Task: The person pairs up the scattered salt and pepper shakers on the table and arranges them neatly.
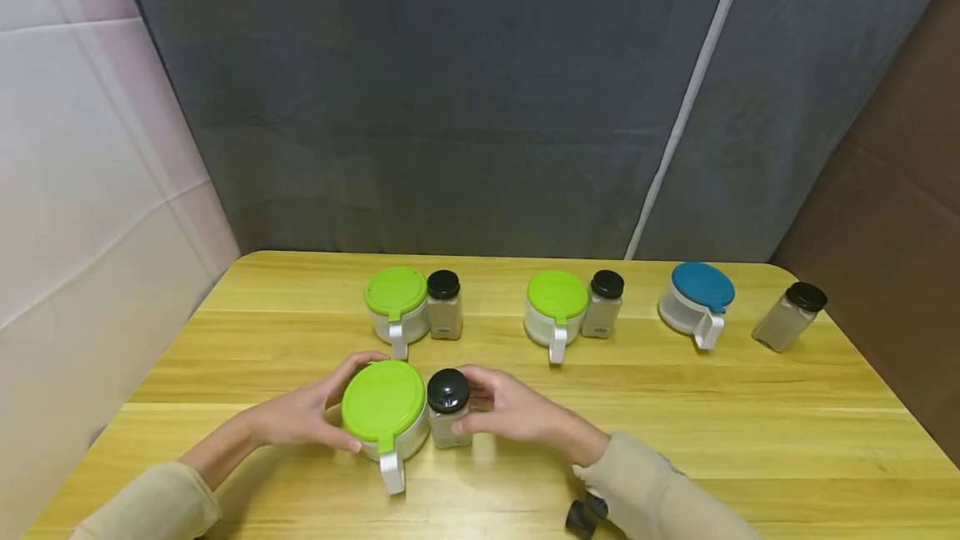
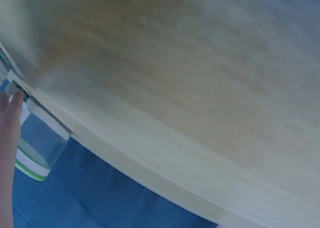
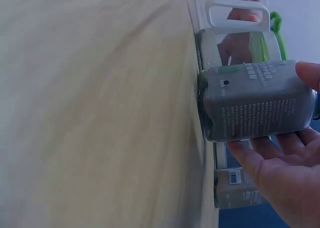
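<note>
In the head view my left hand (image 1: 303,411) curves round the near seasoning pot (image 1: 408,442), thumb and fingers on opposite sides. The pot has a green lid (image 1: 383,400), and its white handle faces me. Right beside it stands a pepper bottle (image 1: 448,430) with a black cap, gripped by my right hand (image 1: 513,411) between thumb and fingers. In the right wrist view, printed text covers the pepper bottle (image 3: 255,106), and my right hand (image 3: 295,173) has fingers under its side. The left wrist view catches only part of my left hand (image 2: 9,133) at its edge.
Behind, two green-lidded pots (image 1: 397,294) (image 1: 557,298) each stand beside a black-capped bottle (image 1: 446,315) (image 1: 602,311). Farther right are a blue-lidded pot (image 1: 684,307) and a tilted-looking bottle (image 1: 783,322), apart from each other. A grey curtain (image 1: 420,107) hangs behind the wooden table (image 1: 675,415).
</note>
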`<state>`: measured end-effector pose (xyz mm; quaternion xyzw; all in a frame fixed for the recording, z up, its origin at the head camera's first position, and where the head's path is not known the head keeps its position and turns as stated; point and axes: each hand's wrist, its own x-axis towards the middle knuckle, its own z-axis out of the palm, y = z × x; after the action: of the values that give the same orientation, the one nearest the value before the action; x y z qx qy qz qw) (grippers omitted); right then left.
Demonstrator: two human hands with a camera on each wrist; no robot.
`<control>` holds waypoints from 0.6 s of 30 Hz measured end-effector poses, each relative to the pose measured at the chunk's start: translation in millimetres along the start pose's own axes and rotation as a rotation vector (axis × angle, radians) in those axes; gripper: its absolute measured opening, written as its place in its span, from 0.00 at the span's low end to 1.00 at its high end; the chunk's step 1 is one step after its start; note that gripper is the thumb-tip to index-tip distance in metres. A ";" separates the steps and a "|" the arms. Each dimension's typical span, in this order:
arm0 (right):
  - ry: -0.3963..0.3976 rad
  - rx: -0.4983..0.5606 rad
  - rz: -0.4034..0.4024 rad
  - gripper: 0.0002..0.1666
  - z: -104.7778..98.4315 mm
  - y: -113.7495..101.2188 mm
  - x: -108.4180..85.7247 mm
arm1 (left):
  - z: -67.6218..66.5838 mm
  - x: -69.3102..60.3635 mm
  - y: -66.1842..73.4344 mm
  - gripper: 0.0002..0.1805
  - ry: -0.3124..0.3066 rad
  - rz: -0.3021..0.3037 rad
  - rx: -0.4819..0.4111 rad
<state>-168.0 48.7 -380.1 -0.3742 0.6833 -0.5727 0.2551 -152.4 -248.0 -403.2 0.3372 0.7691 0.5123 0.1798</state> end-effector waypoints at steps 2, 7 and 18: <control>0.000 -0.004 -0.008 0.30 -0.1 6.2 2.0 | -0.7 0.8 -0.1 0.49 0.001 0.001 -0.005; 0.015 0.016 -0.011 0.31 -1.6 25.2 6.9 | -2.7 2.2 -0.5 0.48 -0.018 0.036 -0.019; -0.003 0.056 -0.024 0.31 4.4 28.8 11.5 | -8.7 -4.1 -4.8 0.44 -0.028 -0.028 -0.169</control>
<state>-177.7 38.7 -408.2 -0.3760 0.6621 -0.5940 0.2595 -156.6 -257.9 -404.2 0.3171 0.7252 0.5681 0.2256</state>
